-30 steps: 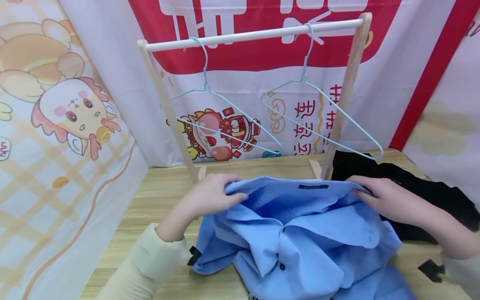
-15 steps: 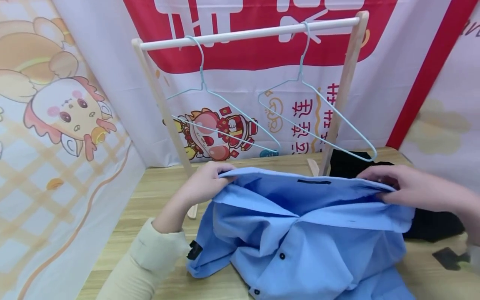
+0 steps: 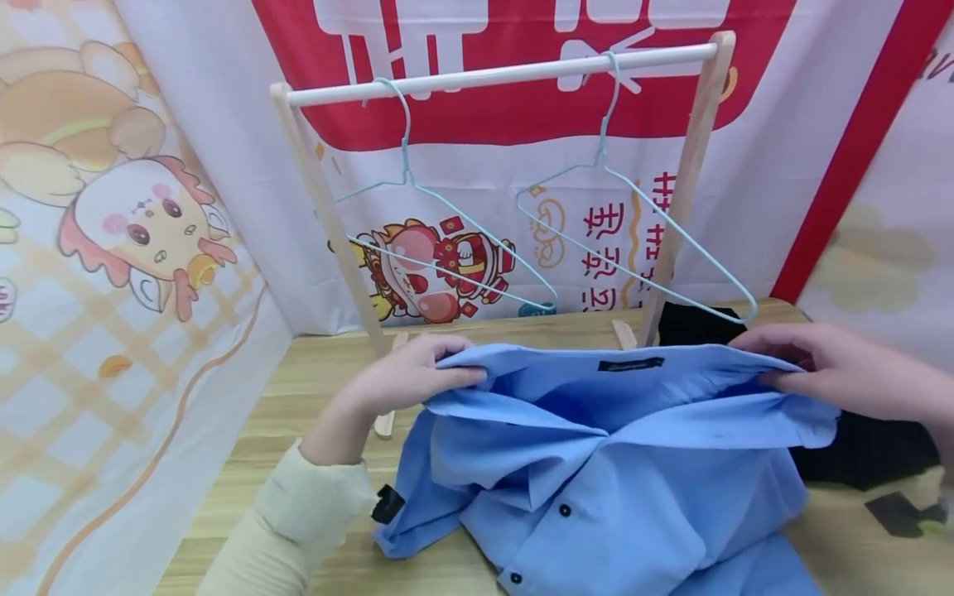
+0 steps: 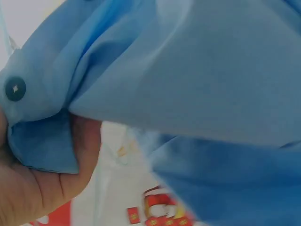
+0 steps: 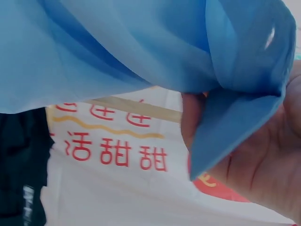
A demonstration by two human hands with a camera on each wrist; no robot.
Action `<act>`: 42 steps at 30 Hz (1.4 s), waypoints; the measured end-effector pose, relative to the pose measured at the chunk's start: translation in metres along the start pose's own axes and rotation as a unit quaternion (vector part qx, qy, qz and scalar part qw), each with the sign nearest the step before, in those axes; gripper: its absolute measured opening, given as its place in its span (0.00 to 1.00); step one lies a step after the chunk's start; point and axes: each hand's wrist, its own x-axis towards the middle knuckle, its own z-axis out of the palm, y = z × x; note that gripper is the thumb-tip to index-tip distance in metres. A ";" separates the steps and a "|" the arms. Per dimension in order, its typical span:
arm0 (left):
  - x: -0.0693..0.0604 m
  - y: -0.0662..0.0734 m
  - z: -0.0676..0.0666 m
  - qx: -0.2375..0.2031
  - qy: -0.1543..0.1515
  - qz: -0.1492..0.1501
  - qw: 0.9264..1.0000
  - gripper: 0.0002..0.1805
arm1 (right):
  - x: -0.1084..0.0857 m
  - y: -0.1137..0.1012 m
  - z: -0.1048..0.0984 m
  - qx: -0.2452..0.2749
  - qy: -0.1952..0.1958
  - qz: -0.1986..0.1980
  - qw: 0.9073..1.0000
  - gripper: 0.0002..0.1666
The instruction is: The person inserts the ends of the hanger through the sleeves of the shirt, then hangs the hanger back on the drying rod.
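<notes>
A light blue button shirt [image 3: 596, 513] is held up by its collar over the wooden table. My left hand [image 3: 406, 377] pinches the collar's left side, thumb toward me. In the left wrist view the left hand [image 4: 51, 179] has its fingers behind a cloth corner, near a dark button [image 4: 15, 88]. On the other side my right hand [image 3: 827, 368] grips the collar's right end. The right wrist view shows a pointed collar tip [image 5: 230, 127] folded over the right hand [image 5: 263, 160]. Between the hands the neck opening gapes, with a black label [image 3: 630, 364] inside.
Behind the shirt stands a small rack with a white rail [image 3: 484, 79]. Two pale green wire hangers hang there, a left hanger [image 3: 406, 165] and a right hanger [image 3: 602, 153]. A black garment [image 3: 864, 447] lies on the right of the wooden table [image 3: 261, 463].
My right hand has moved to the right along the collar, stretching the neck opening wider. My left hand stays at the left side of the collar.
</notes>
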 end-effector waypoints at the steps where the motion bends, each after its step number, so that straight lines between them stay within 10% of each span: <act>1: 0.001 -0.002 0.004 -0.025 0.003 -0.005 1.000 0.07 | 0.000 0.001 0.003 0.003 0.004 -0.005 1.000 0.24; 7: 0.003 -0.011 0.023 -0.161 0.053 -0.062 0.984 0.16 | 0.006 0.002 0.020 0.030 0.039 -0.003 0.999 0.20; 14: 0.008 -0.019 0.031 -0.192 0.115 -0.100 0.970 0.23 | 0.015 -0.003 0.031 0.013 0.028 -0.011 0.999 0.30; 26: -0.006 -0.018 0.021 0.009 0.101 -0.027 0.994 0.25 | 0.018 0.002 0.023 -0.001 -0.012 -0.017 1.000 0.27; 32: -0.007 -0.016 0.021 -0.015 0.107 -0.015 0.994 0.13 | 0.015 -0.002 0.030 -0.048 0.058 -0.064 0.995 0.36; 36: -0.005 -0.011 0.023 -0.032 0.135 -0.034 0.990 0.14 | 0.018 -0.013 0.049 -0.079 0.179 -0.173 0.965 0.28; 39: -0.003 -0.006 0.026 -0.036 0.160 -0.048 0.985 0.16 | 0.021 -0.024 0.067 -0.094 0.273 -0.316 0.904 0.16; 41: -0.001 -0.002 0.027 -0.035 0.171 -0.046 0.984 0.17 | 0.021 -0.032 0.079 -0.093 0.267 -0.383 0.880 0.25; 42: -0.001 -0.001 0.027 -0.035 0.176 -0.044 0.983 0.17 | 0.019 -0.037 0.083 -0.092 0.238 -0.395 0.882 0.23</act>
